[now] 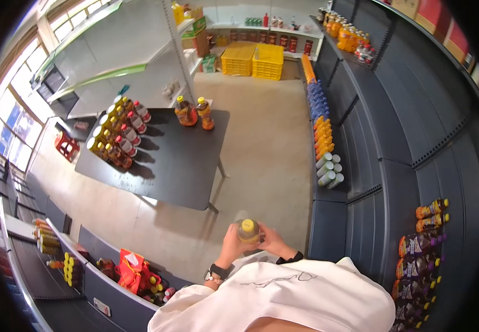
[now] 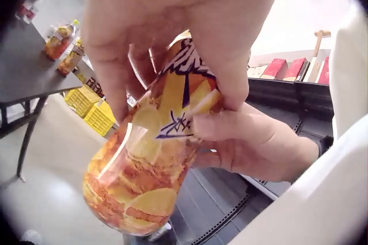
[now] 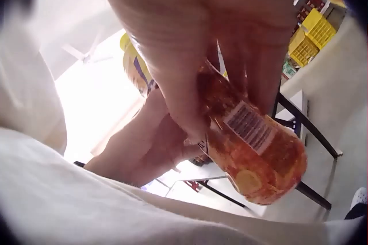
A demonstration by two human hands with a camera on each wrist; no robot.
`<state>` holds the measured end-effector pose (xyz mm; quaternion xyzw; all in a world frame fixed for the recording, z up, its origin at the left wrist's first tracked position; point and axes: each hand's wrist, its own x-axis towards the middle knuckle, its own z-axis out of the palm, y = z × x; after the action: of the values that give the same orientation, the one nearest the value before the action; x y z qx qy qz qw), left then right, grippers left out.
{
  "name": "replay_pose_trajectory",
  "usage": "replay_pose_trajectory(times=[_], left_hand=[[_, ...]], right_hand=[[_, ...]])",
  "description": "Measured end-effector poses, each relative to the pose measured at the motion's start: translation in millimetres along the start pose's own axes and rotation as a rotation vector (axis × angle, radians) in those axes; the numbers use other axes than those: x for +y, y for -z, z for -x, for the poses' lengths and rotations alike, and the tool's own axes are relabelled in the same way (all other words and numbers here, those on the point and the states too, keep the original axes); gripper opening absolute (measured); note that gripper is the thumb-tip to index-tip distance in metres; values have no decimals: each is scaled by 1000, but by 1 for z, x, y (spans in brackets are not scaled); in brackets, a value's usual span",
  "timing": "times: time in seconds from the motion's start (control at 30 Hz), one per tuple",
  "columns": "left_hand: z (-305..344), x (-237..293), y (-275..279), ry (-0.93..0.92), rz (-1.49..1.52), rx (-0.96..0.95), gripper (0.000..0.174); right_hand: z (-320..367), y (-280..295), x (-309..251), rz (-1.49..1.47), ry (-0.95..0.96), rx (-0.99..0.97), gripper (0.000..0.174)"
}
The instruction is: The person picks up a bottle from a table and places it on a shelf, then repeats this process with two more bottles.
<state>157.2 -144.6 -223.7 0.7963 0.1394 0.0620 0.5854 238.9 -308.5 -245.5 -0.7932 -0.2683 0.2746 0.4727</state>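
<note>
Both hands hold a bottle of lemon iced tea in front of the white-shirted torso. In the head view its yellow cap faces up toward the camera. My left hand wraps one side of it, and my right hand grips the other. The left wrist view shows the lemon-pictured label, with the right thumb lying across it. A white barcode patch is visible on the bottle in the right wrist view, below the fingers. Fingers cover much of the upper label.
Ahead on the left, a dark table bears rows of bottles and two iced tea bottles. Dark shelving runs along the right, with cans and drinks on it. Yellow crates stand at the back. A red bag lies lower left.
</note>
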Motion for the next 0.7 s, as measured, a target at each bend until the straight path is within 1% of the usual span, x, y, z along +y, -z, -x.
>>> replay_pose_trajectory(times=[0.03, 0.07, 0.1, 0.13, 0.17, 0.2, 0.23, 0.27, 0.3, 0.37, 0.4, 0.43, 0.47, 0.53, 0.6, 0.67, 0.7], left_hand=[[-6, -2, 7, -25, -74, 36, 76], [-14, -4, 16, -51, -153, 71, 76], [-25, -8, 26, -41, -214, 28, 73], [-37, -2, 39, -20, -220, 37, 73], [-48, 7, 52, 6, -203, 44, 73], [-64, 13, 63, 25, -184, 53, 72], [-79, 6, 77, 67, -202, 55, 70], [-92, -6, 90, 82, -148, 78, 69], [-104, -10, 103, 81, -185, 68, 69], [-142, -12, 126, 70, -231, 61, 70], [-157, -12, 135, 81, -261, 111, 71], [-169, -12, 142, 98, -291, 158, 73], [-183, -13, 150, 119, -296, 150, 73], [-215, -17, 163, 14, -137, 132, 76], [-240, -74, 167, -12, -45, 163, 75], [-249, -86, 173, 62, -47, 156, 74], [-263, -89, 179, 75, -58, 149, 73]], right_hand=[[-13, 1, -5, 21, 53, 0, 69], [-28, 2, -7, 14, 54, -22, 69], [-44, 2, -9, 2, 85, -49, 69], [-62, 3, -21, -13, 113, -76, 70], [-84, 5, -35, 109, -3, -173, 68], [-106, 6, -44, 102, -5, -191, 68], [-126, 4, -49, 48, 104, -164, 67], [-141, -1, -54, -13, 205, -136, 65], [-159, -5, -60, -25, 199, -148, 65], [-207, -5, -73, 108, 145, -200, 64], [-230, -9, -69, 98, 142, -203, 64], [-250, -18, -62, -26, 161, -155, 66], [-266, -26, -53, -150, 173, -108, 67], [-294, -28, -61, -249, 65, -113, 71], [-333, -47, -37, -429, 220, -57, 74], [-358, -37, -34, -338, 118, -189, 75], [-371, -37, -32, -340, 107, -194, 75]])
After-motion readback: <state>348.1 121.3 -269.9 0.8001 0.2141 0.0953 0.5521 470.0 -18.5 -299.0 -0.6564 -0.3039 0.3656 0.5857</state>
